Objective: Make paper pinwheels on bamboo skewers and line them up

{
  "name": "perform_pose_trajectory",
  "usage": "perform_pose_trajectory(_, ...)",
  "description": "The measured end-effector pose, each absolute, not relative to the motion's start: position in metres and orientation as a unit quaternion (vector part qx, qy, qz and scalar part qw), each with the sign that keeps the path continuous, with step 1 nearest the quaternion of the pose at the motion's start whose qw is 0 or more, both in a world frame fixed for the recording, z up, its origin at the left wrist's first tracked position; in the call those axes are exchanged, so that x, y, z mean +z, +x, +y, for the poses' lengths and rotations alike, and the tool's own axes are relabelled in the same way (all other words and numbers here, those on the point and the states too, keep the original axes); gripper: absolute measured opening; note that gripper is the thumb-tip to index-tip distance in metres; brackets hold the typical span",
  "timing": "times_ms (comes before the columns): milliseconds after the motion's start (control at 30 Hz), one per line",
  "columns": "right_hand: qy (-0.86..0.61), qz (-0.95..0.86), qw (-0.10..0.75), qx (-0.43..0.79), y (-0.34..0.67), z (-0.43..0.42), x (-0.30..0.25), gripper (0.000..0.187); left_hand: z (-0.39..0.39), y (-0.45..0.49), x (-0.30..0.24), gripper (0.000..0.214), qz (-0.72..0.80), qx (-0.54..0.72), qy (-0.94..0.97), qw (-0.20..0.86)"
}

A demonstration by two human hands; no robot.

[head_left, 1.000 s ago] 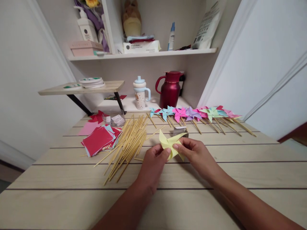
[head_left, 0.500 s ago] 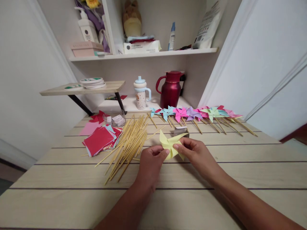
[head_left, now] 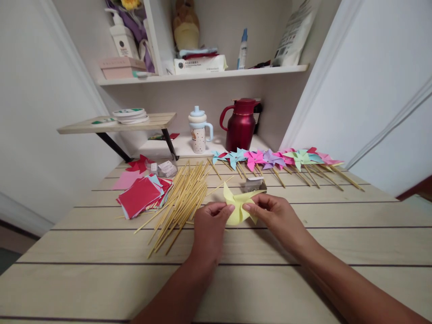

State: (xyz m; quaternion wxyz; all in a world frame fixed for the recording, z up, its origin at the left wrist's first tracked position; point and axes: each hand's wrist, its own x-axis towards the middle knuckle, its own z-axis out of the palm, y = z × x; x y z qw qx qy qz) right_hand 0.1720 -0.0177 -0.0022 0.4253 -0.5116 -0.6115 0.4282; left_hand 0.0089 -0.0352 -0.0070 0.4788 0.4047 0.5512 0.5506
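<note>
A wooden table [head_left: 256,288] stretches toward white shelving [head_left: 202,77] at the far side. A pile of sticks [head_left: 182,202] lies left of centre. Near centre, the left hand [head_left: 209,222] and right hand [head_left: 281,216] flank a yellow paper pinwheel [head_left: 238,212], thumbs and fingers pinched closed on its left and right sides, its folded middle between the thumbs.

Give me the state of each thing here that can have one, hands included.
Yellow paper, partly folded, no stick visible on it
Left hand, pinching it
Right hand, pinching it
Bare sticks, loose, heaped
Paper squares, loosely stacked
Pinwheels, on sticks, lying in a row
Cup, lidded, upright
Red flask, lidded, upright
Small box, seemingly open
</note>
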Motion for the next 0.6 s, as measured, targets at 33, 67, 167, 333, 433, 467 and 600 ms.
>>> perform_pose_trajectory(33,-0.511,-0.612,0.427,0.426,0.1719,-0.0177,-0.002,0.034,-0.0356,0.0091,-0.0069,0.016,0.551,0.553,0.406,0.475)
perform_pose_trajectory(67,-0.51,-0.614,0.428,0.425,0.1719,-0.0177,-0.0018,0.034,-0.0359,0.0093,-0.0068,0.016,0.55,0.556,0.408,0.471)
perform_pose_trajectory(167,-0.507,-0.618,0.428,0.422,0.1719,-0.0173,-0.0018,0.033,-0.036,0.0094,-0.0075,0.015,0.547,0.563,0.409,0.466)
perform_pose_trajectory(333,-0.509,-0.62,0.421,0.424,0.1726,-0.0167,-0.0031,0.032,-0.0361,0.0106,-0.0061,0.013,0.542,0.573,0.396,0.471)
perform_pose_trajectory(433,-0.521,-0.623,0.414,0.412,0.1726,-0.0174,-0.0028,0.032,-0.0376,0.0134,-0.0034,0.013,0.551,0.57,0.369,0.486)
perform_pose_trajectory(467,-0.525,-0.624,0.411,0.407,0.1725,-0.0178,-0.0024,0.033,-0.0381,0.0145,-0.0026,0.014,0.552,0.567,0.363,0.492)
perform_pose_trajectory(600,-0.526,-0.635,0.399,0.4,0.1722,-0.0193,-0.0002,0.036,-0.0394,0.0171,-0.0016,0.015,0.542,0.567,0.351,0.512)
